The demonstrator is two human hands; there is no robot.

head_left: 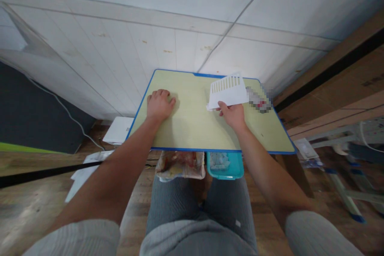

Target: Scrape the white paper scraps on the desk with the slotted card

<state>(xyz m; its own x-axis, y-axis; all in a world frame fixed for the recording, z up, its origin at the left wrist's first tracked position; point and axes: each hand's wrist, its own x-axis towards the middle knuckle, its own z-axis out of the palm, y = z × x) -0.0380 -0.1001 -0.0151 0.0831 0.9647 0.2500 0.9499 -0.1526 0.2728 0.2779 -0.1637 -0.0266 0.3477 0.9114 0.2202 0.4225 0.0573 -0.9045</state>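
Observation:
My right hand grips a white card with a row of slots by its lower edge, thumb on top. The card is raised at a tilt over the right part of the small yellow-green table with a blue rim. On the table's left side lies my left hand, palm down, fingers a little bent and apart, holding nothing. Beyond the card, at the right, is a pixelated item whose kind I cannot make out.
Under the table's front edge, above my lap, sit a lined bin and a turquoise basket with pale pieces inside. A wall stands behind the table, large cardboard boxes to the right. A white box is at the left.

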